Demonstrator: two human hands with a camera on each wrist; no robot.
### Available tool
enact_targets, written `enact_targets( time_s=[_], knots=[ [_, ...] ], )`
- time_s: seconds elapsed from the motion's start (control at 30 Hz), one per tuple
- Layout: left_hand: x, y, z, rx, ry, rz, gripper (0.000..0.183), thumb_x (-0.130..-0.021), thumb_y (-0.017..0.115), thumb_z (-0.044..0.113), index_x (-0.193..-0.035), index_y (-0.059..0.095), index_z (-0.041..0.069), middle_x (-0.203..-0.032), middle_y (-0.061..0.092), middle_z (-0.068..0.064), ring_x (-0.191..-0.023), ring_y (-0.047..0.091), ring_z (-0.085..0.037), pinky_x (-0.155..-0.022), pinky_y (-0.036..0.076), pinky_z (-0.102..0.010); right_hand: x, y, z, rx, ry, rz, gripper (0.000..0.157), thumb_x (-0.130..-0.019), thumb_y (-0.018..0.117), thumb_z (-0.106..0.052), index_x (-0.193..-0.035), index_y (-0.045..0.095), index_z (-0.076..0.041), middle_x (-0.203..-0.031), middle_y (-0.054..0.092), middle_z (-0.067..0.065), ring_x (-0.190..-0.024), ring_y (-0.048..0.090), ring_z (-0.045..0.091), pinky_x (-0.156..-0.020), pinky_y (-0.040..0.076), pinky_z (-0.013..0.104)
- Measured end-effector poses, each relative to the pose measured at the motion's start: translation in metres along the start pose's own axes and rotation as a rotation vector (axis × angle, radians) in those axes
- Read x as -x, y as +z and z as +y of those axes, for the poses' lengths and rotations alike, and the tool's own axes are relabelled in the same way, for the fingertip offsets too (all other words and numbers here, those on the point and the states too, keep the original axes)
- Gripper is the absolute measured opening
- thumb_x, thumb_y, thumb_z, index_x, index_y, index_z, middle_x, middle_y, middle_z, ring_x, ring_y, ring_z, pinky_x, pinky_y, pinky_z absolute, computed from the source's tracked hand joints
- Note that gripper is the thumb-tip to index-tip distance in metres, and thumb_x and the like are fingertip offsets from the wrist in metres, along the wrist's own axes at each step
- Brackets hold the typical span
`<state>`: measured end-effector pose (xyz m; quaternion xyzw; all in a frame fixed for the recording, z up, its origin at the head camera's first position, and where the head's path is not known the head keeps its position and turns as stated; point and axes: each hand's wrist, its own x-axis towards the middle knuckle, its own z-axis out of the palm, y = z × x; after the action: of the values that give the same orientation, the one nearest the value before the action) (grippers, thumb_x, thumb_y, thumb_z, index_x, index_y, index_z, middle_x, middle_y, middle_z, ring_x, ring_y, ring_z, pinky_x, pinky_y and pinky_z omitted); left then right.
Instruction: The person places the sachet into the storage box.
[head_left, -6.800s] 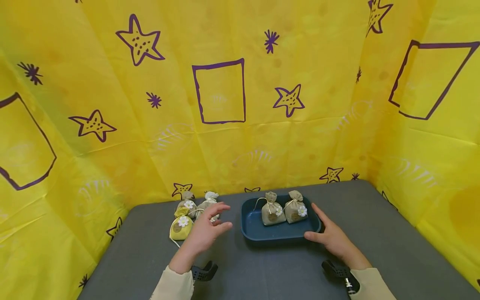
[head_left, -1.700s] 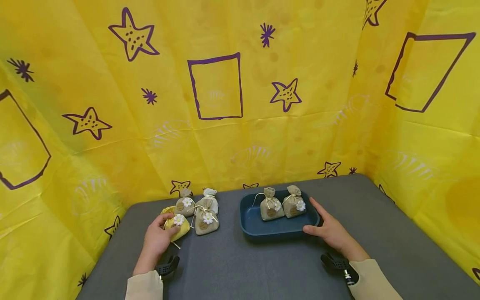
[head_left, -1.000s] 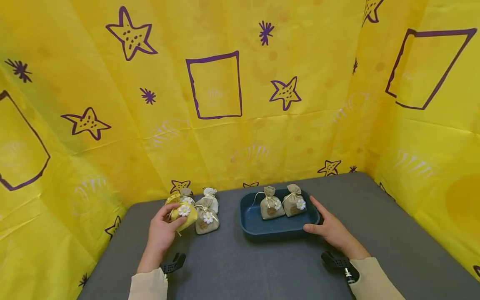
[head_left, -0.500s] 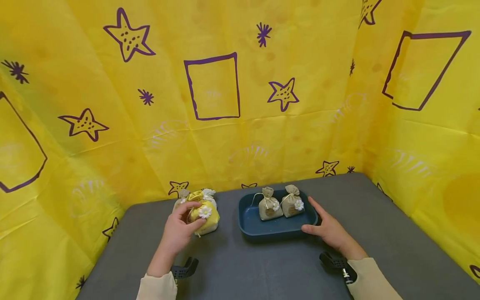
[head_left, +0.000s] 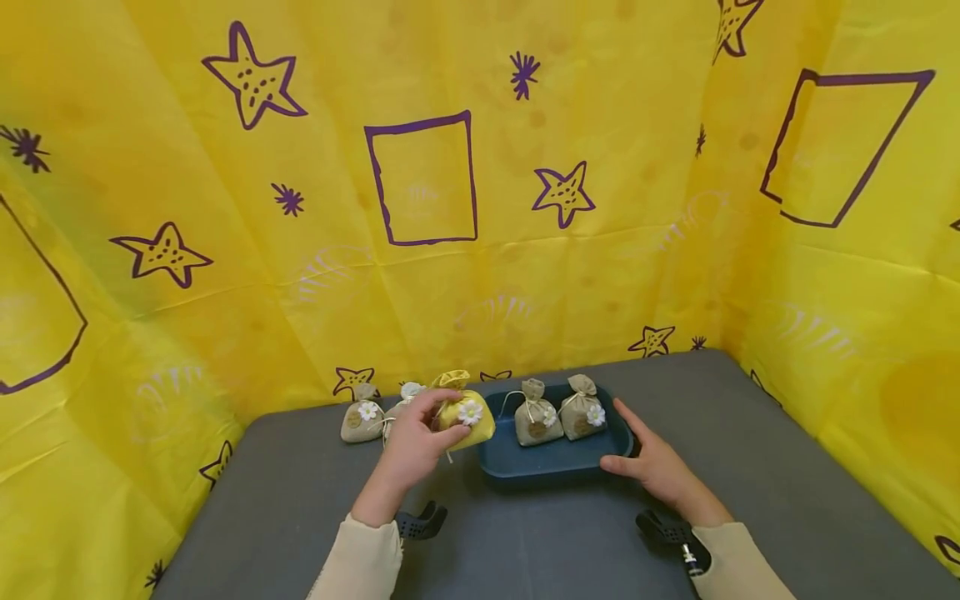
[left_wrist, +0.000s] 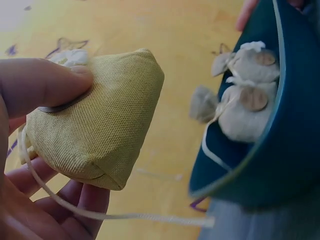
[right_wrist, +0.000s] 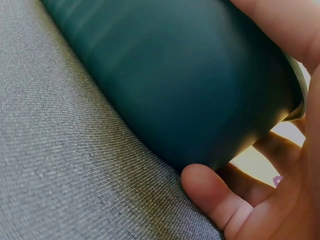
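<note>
A yellow drawstring sachet [head_left: 467, 420] with a white flower is pinched between the thumb and fingers of my left hand [head_left: 412, 437]. It hangs above the table at the left end of the blue tray [head_left: 555, 467], its cord dangling in the left wrist view. My right hand [head_left: 660, 471] holds the tray's right end, thumb at the front and fingers along the side; the right wrist view shows fingers against the tray's wall [right_wrist: 165, 85]. Two beige sachets, one left [head_left: 537, 421] and one right [head_left: 582, 414], stand side by side inside the tray towards its back.
Left on the grey table [head_left: 300, 500] stands a beige sachet [head_left: 360, 421]. Beside it a white sachet [head_left: 408, 392] and another beige one are partly hidden behind my left hand. A yellow patterned cloth [head_left: 427, 292] rises behind the table.
My left hand has picked up the yellow sachet from the left group and carried it right to the tray's left end. My right hand keeps its place on the tray.
</note>
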<state>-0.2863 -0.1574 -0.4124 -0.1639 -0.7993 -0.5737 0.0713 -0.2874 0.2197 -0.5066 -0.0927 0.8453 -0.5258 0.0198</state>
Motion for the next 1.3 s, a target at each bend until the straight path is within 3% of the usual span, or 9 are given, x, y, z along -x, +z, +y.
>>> enact_targets(
  time_s=[0.23, 0.53, 0.73, 0.93, 1.0, 1.17, 1.3],
  knots=[
    [-0.021, 0.035, -0.01, -0.064, 0.031, -0.019, 0.037, -0.077, 0.084, 0.005, -0.11, 0.072, 0.015, -0.108, 0.062, -0.004, -0.089, 0.057, -0.024, -0.073, 0.049, -0.036, 0.0, 0.001, 0.002, -0.028, -0.01, 0.006, 0.099, -0.086, 0.08, -0.028, -0.161, 0.015, -0.019, -0.161, 0.017, 0.023, -0.143, 0.02, 0.046, -0.108, 0.015, 0.068],
    [-0.029, 0.059, -0.026, -0.157, -0.035, -0.028, 0.034, -0.077, 0.083, 0.006, -0.108, 0.072, 0.015, -0.113, 0.063, -0.006, -0.093, 0.059, -0.022, -0.075, 0.05, -0.036, 0.0, 0.0, 0.003, -0.032, -0.014, 0.008, 0.1, -0.086, 0.08, -0.029, -0.161, 0.015, -0.02, -0.161, 0.017, 0.023, -0.142, 0.021, 0.046, -0.107, 0.016, 0.068],
    [-0.032, 0.066, -0.033, -0.319, -0.063, 0.018, 0.032, -0.076, 0.085, 0.013, -0.105, 0.072, 0.02, -0.112, 0.065, -0.003, -0.098, 0.056, -0.025, -0.081, 0.046, -0.042, 0.0, 0.0, 0.003, -0.046, -0.018, 0.001, 0.1, -0.086, 0.08, -0.028, -0.161, 0.014, -0.019, -0.161, 0.015, 0.023, -0.143, 0.019, 0.046, -0.108, 0.014, 0.068],
    [-0.035, 0.068, -0.043, -0.417, -0.07, 0.023, 0.031, -0.076, 0.086, 0.016, -0.103, 0.073, 0.024, -0.113, 0.067, -0.003, -0.118, 0.043, -0.034, -0.097, 0.025, -0.056, 0.0, 0.001, 0.003, -0.053, -0.022, 0.004, 0.1, -0.086, 0.08, -0.028, -0.161, 0.014, -0.019, -0.161, 0.015, 0.023, -0.143, 0.019, 0.046, -0.108, 0.014, 0.068],
    [-0.036, 0.069, -0.046, -0.431, -0.069, 0.019, 0.031, -0.076, 0.086, 0.016, -0.103, 0.073, 0.024, -0.112, 0.068, -0.003, -0.117, 0.045, -0.035, -0.099, 0.021, -0.057, 0.001, 0.001, 0.003, -0.047, -0.023, 0.003, 0.1, -0.086, 0.08, -0.028, -0.161, 0.015, -0.019, -0.161, 0.015, 0.023, -0.143, 0.019, 0.047, -0.108, 0.014, 0.068],
    [-0.037, 0.069, -0.049, -0.455, -0.075, 0.006, 0.031, -0.077, 0.085, 0.016, -0.104, 0.072, 0.023, -0.109, 0.07, 0.0, -0.105, 0.057, -0.033, -0.097, 0.023, -0.056, 0.0, 0.001, 0.002, -0.032, -0.023, -0.001, 0.1, -0.086, 0.08, -0.029, -0.161, 0.015, -0.019, -0.161, 0.016, 0.022, -0.143, 0.019, 0.047, -0.107, 0.014, 0.069],
    [-0.039, 0.071, -0.05, -0.48, -0.077, 0.016, 0.031, -0.078, 0.085, 0.015, -0.105, 0.072, 0.022, -0.11, 0.069, -0.001, -0.104, 0.057, -0.034, -0.093, 0.026, -0.057, 0.0, 0.0, 0.003, -0.03, -0.017, -0.001, 0.1, -0.086, 0.08, -0.029, -0.161, 0.015, -0.02, -0.162, 0.015, 0.022, -0.143, 0.019, 0.047, -0.107, 0.015, 0.069]
  ],
)
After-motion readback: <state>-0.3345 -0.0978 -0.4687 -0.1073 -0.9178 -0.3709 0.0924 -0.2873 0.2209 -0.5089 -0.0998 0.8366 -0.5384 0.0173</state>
